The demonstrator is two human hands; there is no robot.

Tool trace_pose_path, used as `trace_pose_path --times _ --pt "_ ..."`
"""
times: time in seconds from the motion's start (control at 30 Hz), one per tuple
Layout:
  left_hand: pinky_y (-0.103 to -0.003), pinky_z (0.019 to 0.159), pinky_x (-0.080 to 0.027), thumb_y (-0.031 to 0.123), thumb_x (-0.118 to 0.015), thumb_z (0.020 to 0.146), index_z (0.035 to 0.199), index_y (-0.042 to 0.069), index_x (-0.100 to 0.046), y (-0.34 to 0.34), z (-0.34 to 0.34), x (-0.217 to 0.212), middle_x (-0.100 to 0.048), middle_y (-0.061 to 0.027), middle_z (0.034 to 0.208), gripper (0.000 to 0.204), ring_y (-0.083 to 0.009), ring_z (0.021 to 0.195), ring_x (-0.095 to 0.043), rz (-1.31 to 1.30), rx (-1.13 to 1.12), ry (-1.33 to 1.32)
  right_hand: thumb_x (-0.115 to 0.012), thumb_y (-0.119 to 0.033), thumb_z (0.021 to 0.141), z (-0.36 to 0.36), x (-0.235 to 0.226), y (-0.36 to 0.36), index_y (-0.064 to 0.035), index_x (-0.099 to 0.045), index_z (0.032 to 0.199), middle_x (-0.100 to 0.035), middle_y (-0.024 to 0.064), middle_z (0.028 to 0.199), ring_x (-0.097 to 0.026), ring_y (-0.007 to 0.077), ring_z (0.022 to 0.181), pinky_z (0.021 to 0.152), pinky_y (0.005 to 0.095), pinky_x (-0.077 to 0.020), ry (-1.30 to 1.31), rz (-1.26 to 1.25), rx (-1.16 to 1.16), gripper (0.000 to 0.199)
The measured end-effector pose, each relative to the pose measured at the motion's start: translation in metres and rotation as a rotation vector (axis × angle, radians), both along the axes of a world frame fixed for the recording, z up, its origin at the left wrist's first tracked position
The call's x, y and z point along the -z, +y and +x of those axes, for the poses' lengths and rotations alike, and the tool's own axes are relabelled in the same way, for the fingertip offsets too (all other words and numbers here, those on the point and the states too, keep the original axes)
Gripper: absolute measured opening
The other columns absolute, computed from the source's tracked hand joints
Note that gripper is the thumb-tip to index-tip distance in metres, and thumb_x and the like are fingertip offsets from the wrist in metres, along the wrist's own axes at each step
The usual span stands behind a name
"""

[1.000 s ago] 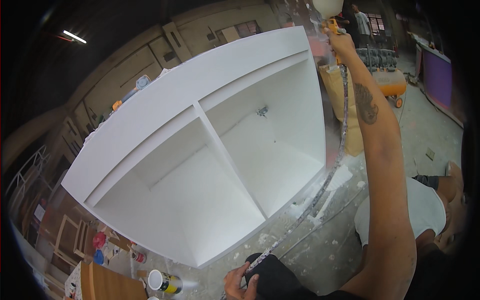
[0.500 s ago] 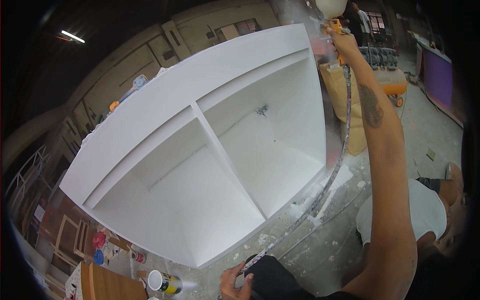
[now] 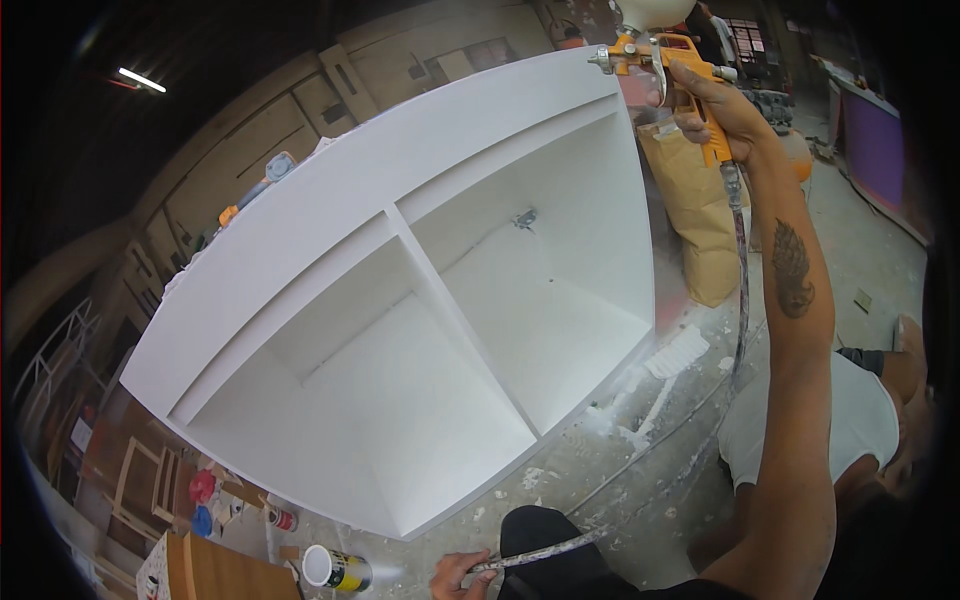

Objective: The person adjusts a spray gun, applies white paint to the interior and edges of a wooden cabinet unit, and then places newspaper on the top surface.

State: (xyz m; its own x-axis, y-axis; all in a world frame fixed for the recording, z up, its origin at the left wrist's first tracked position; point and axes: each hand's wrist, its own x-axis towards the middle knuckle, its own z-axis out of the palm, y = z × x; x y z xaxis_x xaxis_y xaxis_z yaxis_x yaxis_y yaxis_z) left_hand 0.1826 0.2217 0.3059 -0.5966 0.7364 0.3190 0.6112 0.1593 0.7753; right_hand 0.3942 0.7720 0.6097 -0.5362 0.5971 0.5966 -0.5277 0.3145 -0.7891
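Note:
My right hand (image 3: 728, 112) is closed round the grip of a yellow spray gun (image 3: 690, 70), raised at the cabinet's upper right corner. A pale paint cup (image 3: 655, 10) sits on top of the gun, partly cut off by the picture's edge. From the handle a paint-spattered air hose (image 3: 742, 260) hangs down and curves back to the lower middle. There my left hand (image 3: 462, 577) grips the hose beside my dark-clothed knee. In front of me stands a large white cabinet (image 3: 400, 220) with two open compartments and an upright divider between them.
A brown paper sack (image 3: 700, 220) stands right of the cabinet. Someone in a white shirt (image 3: 810, 410) is low down beside my right arm. An open paint can (image 3: 335, 568) and a wooden cabinet (image 3: 230, 570) are at lower left. A power tool (image 3: 260, 187) lies on the cabinet top.
My right hand has drawn the spray gun back to the right, and the gun now shows side-on. The hose has swung right with it. My left hand has shifted slightly left and down, still on the hose.

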Motion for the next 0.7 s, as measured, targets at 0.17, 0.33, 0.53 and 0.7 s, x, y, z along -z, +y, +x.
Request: trace_pose_path --times 0.17,0.33,0.53,0.7 --pt "-0.034 0.076 -0.051 0.004 -0.066 0.084 0.108 0.0 -0.069 0.003 0.004 -0.003 -0.067 -0.0168 0.097 0.025 -0.028 0.088 -0.064 0.049 0.013 0.037 -0.065 -0.034 0.094 -0.013 -0.005 0.013 -0.0028 -0.058 0.101 -0.054 0.0012 0.074 -0.048 0.0017 0.048 0.033 0.0143 -0.0364 -0.039 -0.04 0.244 0.033" --pt "-0.034 0.077 -0.051 0.005 -0.065 0.086 0.108 0.0 -0.069 0.006 0.004 -0.004 -0.067 -0.0166 0.098 0.023 -0.0274 0.088 -0.064 0.062 -0.046 0.066 -0.066 -0.033 0.092 -0.023 -0.004 0.053 -0.0036 -0.059 0.101 -0.053 -0.0002 0.074 -0.047 0.0025 0.049 0.035 0.0179 -0.0378 -0.111 -0.042 0.517 0.032" --pt "-0.033 0.08 -0.052 0.006 -0.063 0.089 0.112 -0.001 -0.067 0.013 0.005 -0.001 -0.067 -0.0159 0.101 0.024 -0.0247 0.092 -0.065 0.057 -0.065 0.043 -0.068 -0.034 0.09 -0.033 0.005 0.119 -0.0066 -0.063 0.087 -0.054 -0.0023 0.064 -0.046 0.0066 0.044 0.038 0.0218 -0.0362 -0.006 0.005 0.798 0.028" --pt "-0.032 0.083 -0.052 0.007 -0.062 0.091 0.116 -0.002 -0.065 0.017 0.003 0.006 -0.067 -0.0144 0.105 0.027 -0.0224 0.097 -0.064 0.078 -0.089 -0.016 -0.07 -0.05 0.081 -0.046 0.002 0.122 0.0049 -0.068 0.099 -0.07 0.0214 0.087 -0.07 0.0313 0.08 0.079 0.0398 -0.0516 -0.154 -0.022 1.146 0.058"
